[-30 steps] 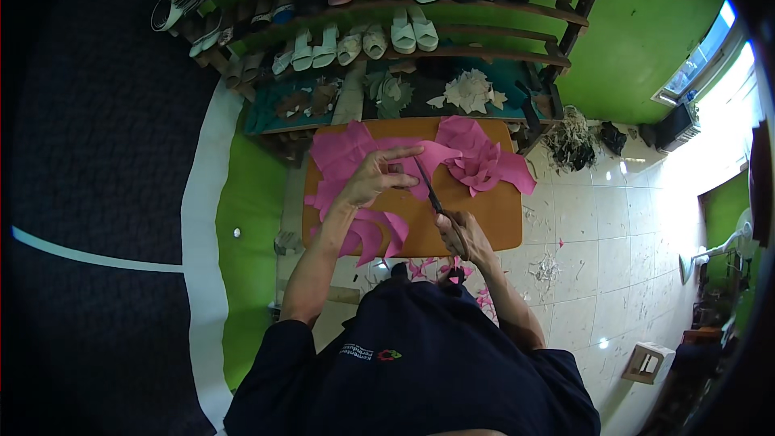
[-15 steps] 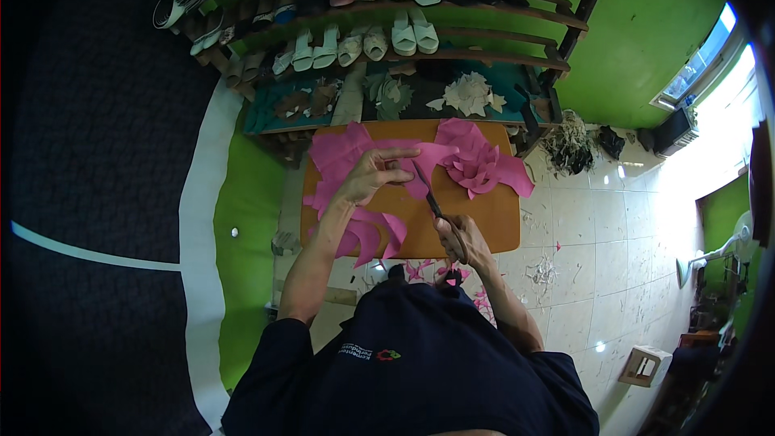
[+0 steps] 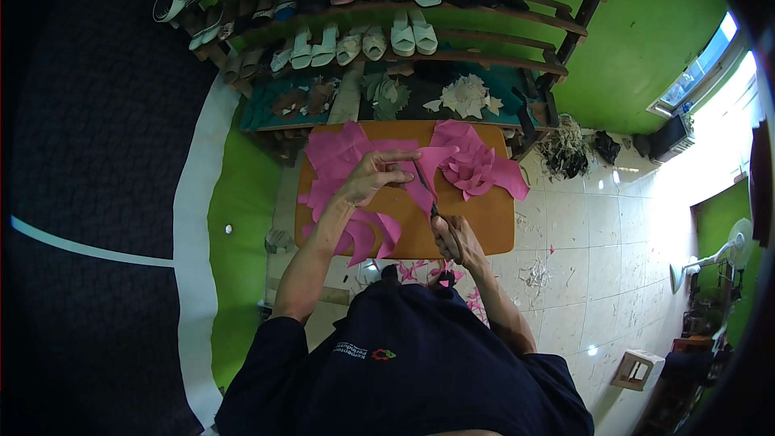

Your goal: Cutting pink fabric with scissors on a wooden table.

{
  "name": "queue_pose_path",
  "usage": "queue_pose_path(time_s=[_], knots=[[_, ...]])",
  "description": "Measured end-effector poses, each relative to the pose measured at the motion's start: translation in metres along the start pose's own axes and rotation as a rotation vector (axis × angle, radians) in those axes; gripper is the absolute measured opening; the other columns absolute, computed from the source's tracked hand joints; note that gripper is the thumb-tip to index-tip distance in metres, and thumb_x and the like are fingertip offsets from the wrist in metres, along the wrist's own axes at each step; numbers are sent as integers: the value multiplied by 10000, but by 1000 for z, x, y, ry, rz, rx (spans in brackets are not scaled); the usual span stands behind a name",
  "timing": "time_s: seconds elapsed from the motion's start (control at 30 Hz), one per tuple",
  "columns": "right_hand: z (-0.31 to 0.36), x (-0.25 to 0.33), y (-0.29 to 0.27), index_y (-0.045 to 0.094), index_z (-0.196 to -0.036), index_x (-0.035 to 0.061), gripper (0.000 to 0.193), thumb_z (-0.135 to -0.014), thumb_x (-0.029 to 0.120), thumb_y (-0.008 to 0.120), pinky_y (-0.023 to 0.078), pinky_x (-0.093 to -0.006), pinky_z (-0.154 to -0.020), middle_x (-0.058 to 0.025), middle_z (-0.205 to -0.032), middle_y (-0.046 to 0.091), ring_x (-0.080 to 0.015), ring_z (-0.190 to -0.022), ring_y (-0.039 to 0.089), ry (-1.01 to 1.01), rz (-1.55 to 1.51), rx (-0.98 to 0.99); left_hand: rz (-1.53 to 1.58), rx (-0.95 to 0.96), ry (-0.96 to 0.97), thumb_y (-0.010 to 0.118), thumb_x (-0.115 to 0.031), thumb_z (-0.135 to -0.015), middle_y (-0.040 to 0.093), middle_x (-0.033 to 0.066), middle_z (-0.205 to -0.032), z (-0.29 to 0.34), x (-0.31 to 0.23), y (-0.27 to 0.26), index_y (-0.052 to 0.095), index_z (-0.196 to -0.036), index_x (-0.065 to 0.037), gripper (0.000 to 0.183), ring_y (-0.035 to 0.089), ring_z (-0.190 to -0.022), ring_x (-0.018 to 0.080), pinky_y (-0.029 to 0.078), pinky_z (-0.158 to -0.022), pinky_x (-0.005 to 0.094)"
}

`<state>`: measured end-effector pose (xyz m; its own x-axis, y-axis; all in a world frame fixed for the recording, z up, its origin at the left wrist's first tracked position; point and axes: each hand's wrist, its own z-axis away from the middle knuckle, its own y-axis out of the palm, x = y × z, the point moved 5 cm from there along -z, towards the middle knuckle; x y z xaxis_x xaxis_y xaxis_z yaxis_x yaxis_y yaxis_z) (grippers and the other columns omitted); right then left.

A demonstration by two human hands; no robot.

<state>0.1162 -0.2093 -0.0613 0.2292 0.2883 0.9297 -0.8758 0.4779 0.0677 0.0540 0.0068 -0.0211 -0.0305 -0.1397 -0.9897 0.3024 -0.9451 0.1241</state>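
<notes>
Above the table, my left hand (image 3: 373,179) pinches a thin pink sheet (image 3: 421,195), perhaps leather or fabric, between thumb and fingers. My right hand (image 3: 454,238) is closed around the handles of dark scissors (image 3: 435,211), whose blades point away from me, up toward my left fingertips. The blades lie along the pink sheet, partly covered by it. Curved pink strips (image 3: 373,236) rest under my left forearm, and a larger pink piece (image 3: 335,152) lies at the table's far left. A heap of cut pink pieces (image 3: 472,171) sits on the far right.
The orange-brown table (image 3: 492,230) stands before a wooden rack (image 3: 529,56) of shoes and sandals. Grey-green scraps (image 3: 386,95) and cream scraps (image 3: 466,97) lie on its lowest shelf. Offcuts litter the tiled floor (image 3: 573,274). At right are a white stool (image 3: 638,370) and a fan (image 3: 736,234).
The pink sheet now hangs lower along the scissor blades and covers more of them. My two hands have stayed almost in place, and the whole view has shifted slightly.
</notes>
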Motion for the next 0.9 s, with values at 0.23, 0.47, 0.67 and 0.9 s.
queue_pose_path(time_s=[0.23, 0.47, 0.67, 0.9], knots=[[1, -1, 1, 467, -715, 84, 612, -824, 641, 696, 316, -261, -376, 36, -556, 422, -73, -424, 402, 7, -91, -11, 61, -28, -21, 727, -5, -819, 600, -48, -717, 3, -3, 7, 665, -1263, -105, 459, 590, -669, 49, 564, -735, 238], [-3, -6, -3, 433, -688, 122, 575, -836, 607, 705, 290, -252, -372, 59, -536, 381, -51, -414, 360, 27, -119, -25, 162, -114, -16, 692, 31, -847, 667, -26, -898, 6, -3, 16, 636, -1285, -79, 455, 643, -772, 54, 595, -756, 227], [-1, 1, 1, 438, -682, 125, 567, -827, 595, 720, 274, -243, -378, 66, -540, 370, -48, -420, 353, 22, -141, -22, 213, -138, 14, 686, 44, -847, 691, 19, -1049, 10, 2, 16, 611, -1306, -63, 477, 671, -819, 81, 595, -771, 225], [-5, -11, 10, 525, -733, 95, 527, -832, 571, 727, 281, -259, -400, 61, -560, 394, -56, -440, 369, -4, -127, -49, 217, -186, 15, 700, -7, -849, 672, -18, -755, 19, 2, 15, 612, -1317, -86, 483, 646, -724, 49, 563, -723, 215]])
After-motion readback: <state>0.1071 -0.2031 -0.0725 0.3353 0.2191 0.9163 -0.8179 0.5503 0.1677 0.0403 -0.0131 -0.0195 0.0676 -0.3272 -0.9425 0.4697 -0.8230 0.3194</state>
